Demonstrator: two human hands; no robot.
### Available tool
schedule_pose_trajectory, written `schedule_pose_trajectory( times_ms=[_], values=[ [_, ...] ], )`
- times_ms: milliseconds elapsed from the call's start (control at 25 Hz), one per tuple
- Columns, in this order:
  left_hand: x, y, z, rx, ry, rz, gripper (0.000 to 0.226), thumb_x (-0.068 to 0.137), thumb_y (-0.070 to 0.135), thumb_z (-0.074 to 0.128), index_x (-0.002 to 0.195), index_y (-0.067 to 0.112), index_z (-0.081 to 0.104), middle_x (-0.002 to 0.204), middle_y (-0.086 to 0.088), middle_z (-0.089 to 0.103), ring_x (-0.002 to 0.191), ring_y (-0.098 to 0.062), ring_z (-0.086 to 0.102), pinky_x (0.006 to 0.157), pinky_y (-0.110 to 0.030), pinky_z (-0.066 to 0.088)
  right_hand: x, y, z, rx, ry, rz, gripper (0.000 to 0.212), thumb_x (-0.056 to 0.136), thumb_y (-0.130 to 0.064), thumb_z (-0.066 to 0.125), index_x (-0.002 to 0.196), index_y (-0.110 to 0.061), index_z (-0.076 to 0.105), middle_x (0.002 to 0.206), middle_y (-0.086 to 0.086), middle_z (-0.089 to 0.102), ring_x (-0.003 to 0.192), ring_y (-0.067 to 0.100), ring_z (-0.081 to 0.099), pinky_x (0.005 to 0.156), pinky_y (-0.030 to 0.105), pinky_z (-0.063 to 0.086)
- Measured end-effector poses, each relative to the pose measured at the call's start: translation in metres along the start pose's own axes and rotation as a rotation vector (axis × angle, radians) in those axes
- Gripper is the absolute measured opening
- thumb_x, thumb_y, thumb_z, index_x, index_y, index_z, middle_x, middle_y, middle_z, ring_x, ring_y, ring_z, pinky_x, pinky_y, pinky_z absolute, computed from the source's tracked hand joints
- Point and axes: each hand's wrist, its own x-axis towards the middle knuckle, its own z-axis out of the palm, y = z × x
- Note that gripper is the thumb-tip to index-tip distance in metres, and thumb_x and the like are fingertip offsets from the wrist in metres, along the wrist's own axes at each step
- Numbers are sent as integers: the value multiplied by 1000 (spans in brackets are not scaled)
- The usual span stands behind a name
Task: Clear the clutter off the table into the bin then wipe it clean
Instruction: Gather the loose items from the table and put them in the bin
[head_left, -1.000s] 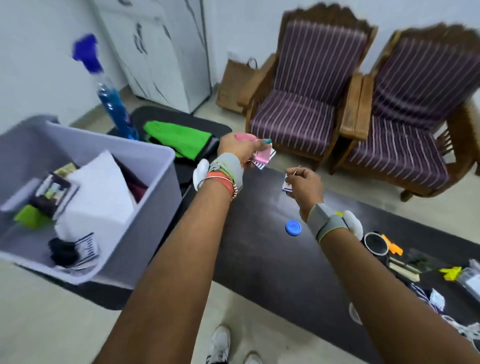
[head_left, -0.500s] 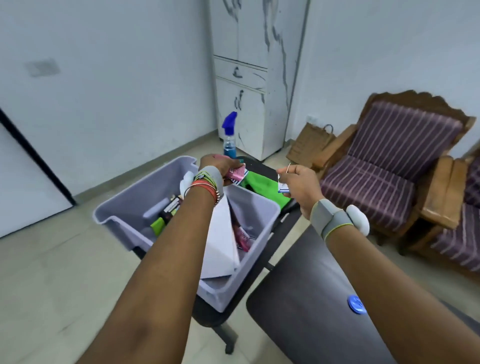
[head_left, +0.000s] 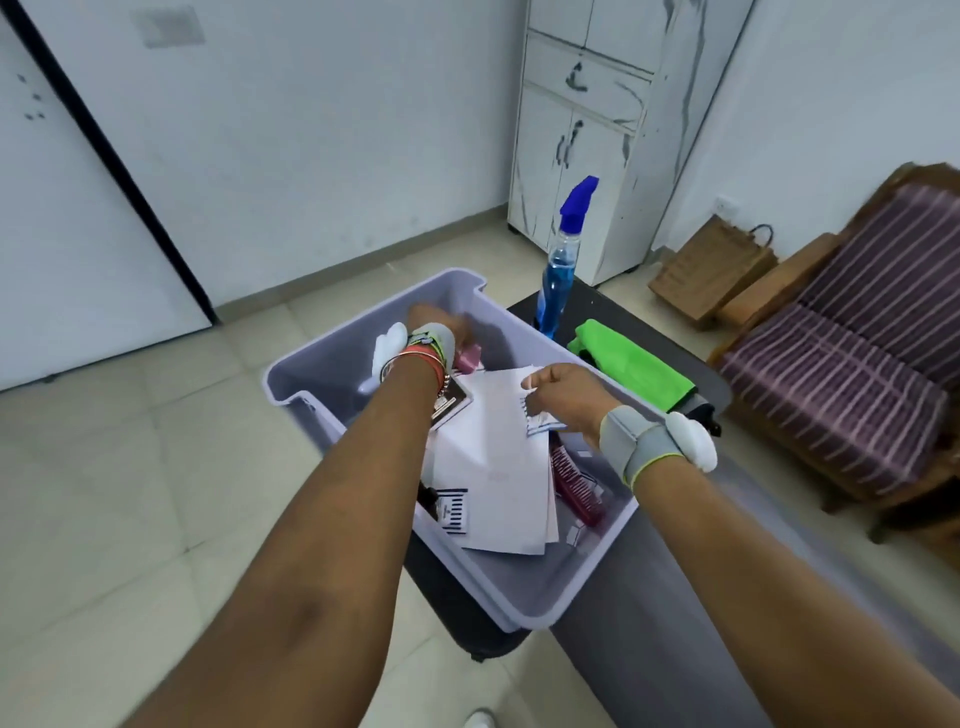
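Two light scraps are in play: a pink packet (head_left: 467, 358) and a small white-and-blue paper (head_left: 540, 422). Both look thin, limp and nearly weightless, best pinched at an edge. The right hand (head_left: 566, 397) pinches the paper by its top, low over the bin (head_left: 291, 371). The left hand (head_left: 439, 325) is blurred just above the packet, so I cannot tell whether it grips. Half a second ago both hands hovered at the bin's far rim; now they are down inside it, beside the table (head_left: 623, 649).

Counts around the bin
One bin (head_left: 571, 587), one spray bottle (head_left: 558, 275), one green cloth (head_left: 628, 364), one cabinet (head_left: 587, 130), one striped armchair (head_left: 857, 374), one pink comb (head_left: 576, 483); two hands: left hand (head_left: 441, 325), right hand (head_left: 566, 395).
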Motion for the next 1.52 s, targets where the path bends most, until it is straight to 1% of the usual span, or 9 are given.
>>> schedule_pose_trajectory(
  times_ms=[120,200,280,400,600,680,800,1240,1520],
  values=[
    [5,-10,2,367,87,59,56,83,39,63,129,11,49,125,-12,54,113,-33,56,92,-35,48,2,10,2,-235,-66,57,64,74,-18,76,132,-5,54,128,10,58,117,28,56,99,33,46],
    [4,0,7,379,78,91,52,85,31,63,132,14,48,136,-14,45,124,-33,46,95,-34,42,1,9,-3,-162,5,25,45,75,-19,75,115,-2,63,117,15,65,108,31,60,93,36,50],
    [1,13,13,311,58,137,44,86,27,62,128,16,53,135,-12,47,127,-31,42,97,-33,40,-5,3,-11,-43,56,13,18,79,-17,72,91,-8,63,89,11,63,84,27,56,69,28,46],
    [-13,31,21,117,36,236,34,79,28,70,111,20,64,118,-5,62,108,-24,59,90,-29,48,-16,-6,-27,246,138,1,10,84,-12,65,81,-20,60,78,0,56,76,17,49,57,24,39],
    [-61,52,38,-237,-105,367,11,76,21,74,77,23,63,84,-3,66,76,-20,64,70,-30,57,-49,-16,-60,538,263,-40,14,91,-10,55,87,-22,60,85,-1,60,81,14,53,63,24,44],
    [-86,61,46,-372,-214,405,13,78,15,72,73,23,63,76,-3,65,58,-14,59,52,-23,52,-66,-14,-76,620,342,-66,13,93,-10,54,95,-20,61,87,-2,61,77,12,55,61,23,44],
    [-126,79,63,-464,-388,461,12,82,11,69,76,21,63,68,1,61,52,-9,56,45,-19,49,-99,-2,-103,719,486,-97,15,93,-8,51,93,-19,62,86,-3,63,68,9,57,59,22,43],
    [-270,88,201,-201,-858,513,14,87,10,66,76,18,62,69,0,61,57,-11,56,46,-22,50,-222,141,-169,880,976,97,18,92,-7,46,87,-19,59,77,-4,61,66,10,56,59,23,46],
    [-337,25,290,39,-1040,471,18,87,5,61,74,17,61,72,-2,61,58,-12,56,43,-19,49,-289,275,-160,988,1097,356,9,91,-16,54,84,-17,60,77,-1,60,66,13,56,57,23,45]
  ],
)
